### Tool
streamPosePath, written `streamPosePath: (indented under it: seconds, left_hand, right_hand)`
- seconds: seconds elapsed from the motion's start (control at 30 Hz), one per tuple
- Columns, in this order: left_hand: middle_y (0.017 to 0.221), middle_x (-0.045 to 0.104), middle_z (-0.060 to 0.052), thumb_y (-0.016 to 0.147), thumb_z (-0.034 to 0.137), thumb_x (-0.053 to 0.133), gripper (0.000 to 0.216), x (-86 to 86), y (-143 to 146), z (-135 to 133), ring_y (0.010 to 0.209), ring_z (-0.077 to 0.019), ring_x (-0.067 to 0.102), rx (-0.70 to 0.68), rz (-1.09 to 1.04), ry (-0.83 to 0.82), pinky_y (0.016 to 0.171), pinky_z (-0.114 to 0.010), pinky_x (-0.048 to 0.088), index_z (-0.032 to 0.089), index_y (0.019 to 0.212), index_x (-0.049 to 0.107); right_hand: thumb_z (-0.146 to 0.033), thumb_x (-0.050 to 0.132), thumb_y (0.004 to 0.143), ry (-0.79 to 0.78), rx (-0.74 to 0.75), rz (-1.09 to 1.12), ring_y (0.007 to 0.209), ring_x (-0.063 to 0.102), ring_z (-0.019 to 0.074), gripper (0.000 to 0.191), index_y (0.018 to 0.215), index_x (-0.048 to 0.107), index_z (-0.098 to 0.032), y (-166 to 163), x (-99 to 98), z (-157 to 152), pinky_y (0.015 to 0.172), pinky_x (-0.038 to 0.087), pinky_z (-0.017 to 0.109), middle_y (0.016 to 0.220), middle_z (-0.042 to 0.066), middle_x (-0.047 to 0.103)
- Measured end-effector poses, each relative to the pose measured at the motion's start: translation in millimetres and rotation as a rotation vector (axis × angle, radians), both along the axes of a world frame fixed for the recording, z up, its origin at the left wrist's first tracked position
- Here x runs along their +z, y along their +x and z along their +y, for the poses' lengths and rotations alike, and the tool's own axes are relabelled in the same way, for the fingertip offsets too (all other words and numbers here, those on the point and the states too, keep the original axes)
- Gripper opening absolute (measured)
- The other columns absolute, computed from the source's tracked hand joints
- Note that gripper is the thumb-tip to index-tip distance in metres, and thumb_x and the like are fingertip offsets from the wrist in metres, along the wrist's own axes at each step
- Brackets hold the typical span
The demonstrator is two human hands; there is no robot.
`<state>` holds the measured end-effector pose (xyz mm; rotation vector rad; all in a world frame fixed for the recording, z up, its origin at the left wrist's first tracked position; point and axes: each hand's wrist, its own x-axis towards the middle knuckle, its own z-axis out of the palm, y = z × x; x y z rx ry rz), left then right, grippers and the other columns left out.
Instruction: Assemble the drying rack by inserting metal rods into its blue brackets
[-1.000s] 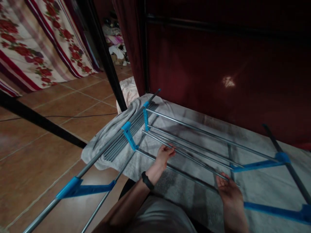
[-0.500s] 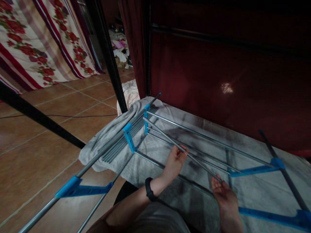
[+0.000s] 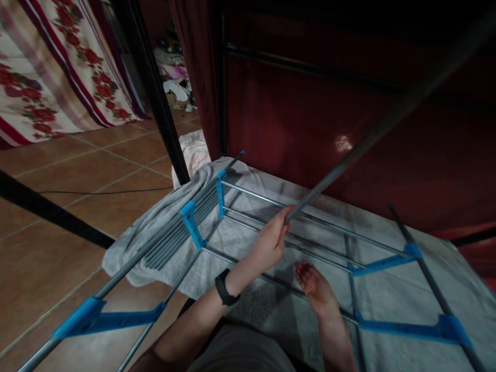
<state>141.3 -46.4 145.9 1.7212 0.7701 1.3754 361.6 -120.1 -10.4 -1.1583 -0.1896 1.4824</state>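
A metal rack frame (image 3: 271, 204) with grey rods and blue plastic joints (image 3: 191, 225) lies flat on a grey towel (image 3: 170, 206). My left hand (image 3: 271, 242), with a black band on its wrist, is closed round the lower end of a loose grey rod (image 3: 372, 139). That rod rises steeply up and to the right, out of the frame's plane. My right hand (image 3: 313, 285) rests low over the towel just inside the frame's near rail, fingers loosely curled and holding nothing.
A dark red cabinet wall (image 3: 349, 119) stands right behind the frame. A black post (image 3: 155, 103) rises at the left, with brown floor tiles (image 3: 77, 175), a thin cable and a floral cloth (image 3: 50, 77) beyond. Another pale cloth (image 3: 191, 152) lies by the post.
My left hand has lifted one rod out of the frame and swung its far end up to the right. My right hand let go of that rod and moved left, towards the frame's middle.
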Motion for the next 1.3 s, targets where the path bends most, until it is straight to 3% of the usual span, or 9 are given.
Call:
streamPosePath:
  seconds: [0.2,0.6,0.73,0.9,1.03,1.3]
  left_hand:
    - [0.116,0.071,-0.013,0.101,0.007,0.038,0.056,-9.2,-5.7,-2.0,0.109,-0.0280,0.065,-0.016,0.387,0.175,0.102,-0.043,0.051,0.023,0.150,0.061]
    - [0.118,0.071,-0.011,0.086,-0.006,0.041,0.073,-56.6,-12.4,2.9,0.115,-0.0278,0.064,-0.060,0.747,0.150,0.110,-0.046,0.046,0.025,0.150,0.062]
    - [0.123,0.072,-0.011,0.083,-0.008,0.039,0.079,-65.8,-11.9,5.8,0.118,-0.0274,0.064,-0.051,0.801,0.170,0.111,-0.046,0.046,0.026,0.151,0.061]
    - [0.122,0.073,-0.011,0.080,-0.010,0.038,0.083,-72.4,-11.1,11.7,0.119,-0.0270,0.065,-0.068,0.862,0.214,0.108,-0.045,0.049,0.025,0.151,0.060]
    - [0.123,0.073,-0.010,0.079,-0.011,0.040,0.083,-74.1,-11.9,14.6,0.119,-0.0261,0.067,-0.055,0.907,0.231,0.109,-0.045,0.049,0.025,0.151,0.060]
    - [0.118,0.074,-0.010,0.078,-0.012,0.041,0.083,-79.3,-10.9,15.6,0.115,-0.0266,0.068,-0.077,0.957,0.248,0.107,-0.045,0.051,0.023,0.150,0.061]
  right_hand:
    - [-0.014,0.067,0.082,-0.063,-0.221,-0.010,0.084,0.076,0.0149,0.015,0.093,0.074,-0.022,24.0,5.4,1.5,0.086,0.066,0.029,0.091,0.002,0.078]
    - [-0.019,0.070,0.083,-0.102,-0.314,-0.065,0.090,0.077,0.0154,0.016,0.098,0.073,-0.021,39.1,-0.6,-5.8,0.089,0.066,0.029,0.097,0.005,0.079]
    - [-0.024,0.076,0.079,0.006,-0.375,-0.115,0.093,0.077,0.0164,0.017,0.095,0.072,-0.022,37.4,18.5,-7.9,0.093,0.064,0.031,0.098,0.005,0.080]
    - [-0.032,0.087,0.071,0.195,-0.438,-0.222,0.100,0.076,0.0185,0.035,0.103,0.075,-0.023,37.8,61.4,-12.4,0.090,0.063,0.032,0.108,0.005,0.081]
    - [-0.031,0.090,0.069,0.283,-0.510,-0.253,0.098,0.076,0.0181,0.030,0.094,0.075,-0.026,38.6,90.5,-14.5,0.089,0.063,0.032,0.097,0.000,0.079]
    - [-0.036,0.092,0.070,0.395,-0.525,-0.239,0.101,0.076,0.0181,0.029,0.090,0.074,-0.026,38.3,109.3,-17.8,0.092,0.063,0.033,0.101,-0.001,0.080]
